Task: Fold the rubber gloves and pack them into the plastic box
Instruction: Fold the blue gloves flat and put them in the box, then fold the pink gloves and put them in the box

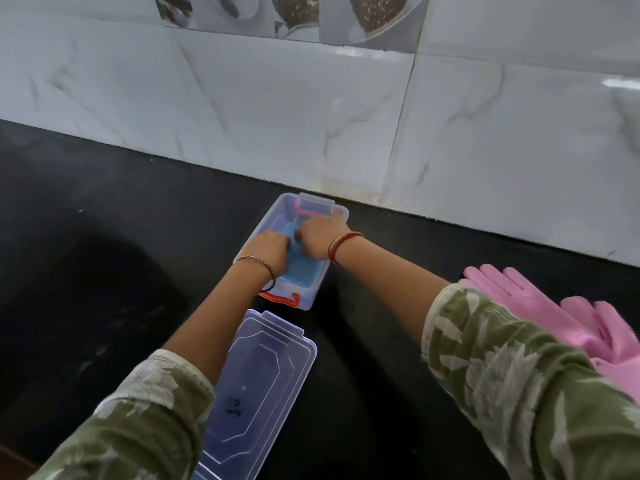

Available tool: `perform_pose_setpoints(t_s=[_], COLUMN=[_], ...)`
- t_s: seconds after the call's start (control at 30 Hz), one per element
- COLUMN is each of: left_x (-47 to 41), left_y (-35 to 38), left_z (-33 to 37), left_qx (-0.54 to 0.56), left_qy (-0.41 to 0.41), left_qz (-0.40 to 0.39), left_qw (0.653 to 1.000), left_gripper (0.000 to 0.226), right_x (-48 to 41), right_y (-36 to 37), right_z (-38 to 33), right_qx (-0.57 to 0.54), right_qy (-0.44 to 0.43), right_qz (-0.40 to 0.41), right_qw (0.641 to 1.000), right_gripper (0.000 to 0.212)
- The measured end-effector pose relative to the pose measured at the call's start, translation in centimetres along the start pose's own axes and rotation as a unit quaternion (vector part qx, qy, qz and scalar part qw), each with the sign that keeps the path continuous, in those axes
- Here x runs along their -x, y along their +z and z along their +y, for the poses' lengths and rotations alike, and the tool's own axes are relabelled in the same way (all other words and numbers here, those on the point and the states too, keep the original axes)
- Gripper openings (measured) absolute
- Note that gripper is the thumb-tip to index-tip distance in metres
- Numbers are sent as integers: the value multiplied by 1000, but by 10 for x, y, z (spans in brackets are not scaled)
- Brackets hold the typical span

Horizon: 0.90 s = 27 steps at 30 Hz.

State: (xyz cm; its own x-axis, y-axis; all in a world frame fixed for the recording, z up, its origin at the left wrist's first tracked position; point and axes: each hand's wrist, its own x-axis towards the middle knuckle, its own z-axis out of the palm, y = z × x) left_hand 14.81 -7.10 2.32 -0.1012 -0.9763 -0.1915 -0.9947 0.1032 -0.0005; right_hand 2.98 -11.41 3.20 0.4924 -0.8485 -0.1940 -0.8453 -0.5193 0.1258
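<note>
A clear plastic box with red latches stands open on the black counter near the wall. Inside it lies a folded blue rubber glove. Both my hands are down in the box on that glove. My left hand grips its left side with curled fingers. My right hand grips its upper part, fingers curled too. A pair of pink rubber gloves lies flat on the counter at the right, partly hidden by my right sleeve.
The box's clear lid lies on the counter just in front of the box, between my forearms. A white tiled wall rises right behind the box. The black counter stretches to the left.
</note>
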Motion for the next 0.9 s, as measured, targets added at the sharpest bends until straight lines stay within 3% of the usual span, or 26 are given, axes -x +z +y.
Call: perform_pose_setpoints(t_s=[0.07, 0.13, 0.2, 0.27, 0.37, 0.47, 0.53, 0.7, 0.77, 0.9], left_x=[-4, -5, 0, 10, 24, 34, 36, 38, 41, 56], left_y=[-3, -10, -19, -31, -45, -42, -28, 20, 36, 59], left_z=[1, 5, 13, 32, 81, 135, 165, 223, 235, 246], left_qx=[-26, -37, -27, 6, 126, 181, 199, 171, 164, 208], left_qy=[7, -1, -26, -40, 53, 166, 203, 251, 247, 231], left_qz=[-42, -61, -21, 79, 213, 217, 172, 26, -8, -18], left_qw=[999, 997, 999, 996, 967, 945, 943, 952, 955, 950], left_gripper=[35, 35, 34, 32, 24, 31, 43, 50, 48, 39], right_x=[5, 14, 29, 50, 93, 142, 176, 257, 276, 278], right_y=[3, -4, -8, -8, -1, 18, 37, 85, 101, 114], right_z=[-3, -4, 3, 17, 50, 85, 106, 128, 121, 109], right_qx=[8, -38, -119, -227, -370, -383, -350, -260, -213, -91], right_qy=[1, -8, -15, 8, 65, 154, 237, 335, 366, 364], right_qz=[-37, -13, 74, 184, 284, 325, 292, 69, 54, 106], right_qw=[999, 999, 990, 956, 882, 851, 858, 903, 904, 921], right_gripper=[29, 33, 33, 28, 22, 24, 30, 33, 34, 22])
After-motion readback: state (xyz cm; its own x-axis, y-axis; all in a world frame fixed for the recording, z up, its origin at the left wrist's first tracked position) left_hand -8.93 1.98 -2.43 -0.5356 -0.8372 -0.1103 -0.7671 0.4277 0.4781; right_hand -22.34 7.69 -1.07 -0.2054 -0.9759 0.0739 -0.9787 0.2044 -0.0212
